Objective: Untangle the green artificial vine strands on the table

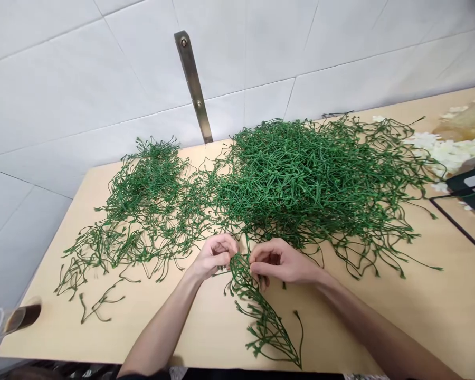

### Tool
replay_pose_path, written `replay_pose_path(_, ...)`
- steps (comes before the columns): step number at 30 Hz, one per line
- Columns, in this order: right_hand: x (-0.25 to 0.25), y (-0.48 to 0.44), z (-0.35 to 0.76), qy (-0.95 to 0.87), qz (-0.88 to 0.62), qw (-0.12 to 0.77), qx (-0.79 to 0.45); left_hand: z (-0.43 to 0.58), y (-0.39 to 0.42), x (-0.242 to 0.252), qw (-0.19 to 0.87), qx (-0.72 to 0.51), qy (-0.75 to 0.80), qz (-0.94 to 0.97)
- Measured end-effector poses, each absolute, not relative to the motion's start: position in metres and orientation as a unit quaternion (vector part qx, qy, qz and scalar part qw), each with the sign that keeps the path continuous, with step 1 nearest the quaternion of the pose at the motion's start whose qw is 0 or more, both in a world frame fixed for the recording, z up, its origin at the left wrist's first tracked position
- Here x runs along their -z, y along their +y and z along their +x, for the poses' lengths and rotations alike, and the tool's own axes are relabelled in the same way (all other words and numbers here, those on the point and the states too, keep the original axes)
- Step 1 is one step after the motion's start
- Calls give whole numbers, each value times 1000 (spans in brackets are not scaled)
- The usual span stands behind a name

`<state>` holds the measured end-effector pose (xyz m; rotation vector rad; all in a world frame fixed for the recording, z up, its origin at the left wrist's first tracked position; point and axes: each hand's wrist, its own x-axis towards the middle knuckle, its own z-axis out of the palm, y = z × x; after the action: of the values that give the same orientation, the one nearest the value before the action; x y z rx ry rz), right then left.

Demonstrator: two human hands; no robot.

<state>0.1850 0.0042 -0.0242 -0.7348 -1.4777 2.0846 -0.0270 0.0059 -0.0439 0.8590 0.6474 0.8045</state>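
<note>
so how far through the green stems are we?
Looks early. Possibly done: the smaller spread of stems on the left of the table. In hand: one green sprig, pinched at its top by the left hand and right hand, the rest trailing toward the near edge. Left: the big heap behind the hands, by far the larger lot.

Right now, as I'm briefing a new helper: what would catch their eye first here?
A big heap of green stems fills the middle of the table, with a smaller heap to its left. In front, the left hand and right hand pinch the top of one green sprig trailing toward the near edge. White petals lie far right.
</note>
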Motion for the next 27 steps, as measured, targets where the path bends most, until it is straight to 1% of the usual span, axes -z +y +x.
replay_pose_path(2, 24, 5, 186, -564, -276, 260, -734, -29, 6, 46, 794, -376, 284, 383)
replay_pose_path(6, 23, 7, 190, -635, -317, 320, -628, -32, 8, 47, 819, -388, 238, 349)
replay_pose_path(8, 22, 7, 193, -624, -314, 328, -636, -31, 9, 45, 822, -397, 231, 336)
replay_pose_path(11, 22, 6, 197, -589, -279, 308, -693, -28, 9, 42, 809, -416, 261, 323)
replay_pose_path(13, 23, 5, 197, -590, -252, 293, -709, -26, 8, 40, 792, -425, 290, 328)
replay_pose_path(15, 24, 4, 195, -620, -231, 308, -683, -25, 8, 37, 778, -420, 312, 348)
replay_pose_path(18, 26, 4, 191, -676, -207, 369, -603, -23, 7, 35, 768, -395, 327, 383)
replay_pose_path(20, 25, 4, 189, -680, -206, 388, -588, -21, 6, 35, 764, -377, 341, 397)
replay_pose_path(25, 21, 0, 188, -621, -262, 328, -662, -15, 2, 36, 756, -348, 361, 420)
replay_pose_path(27, 22, -1, 187, -626, -255, 318, -665, -12, 1, 36, 754, -350, 354, 428)
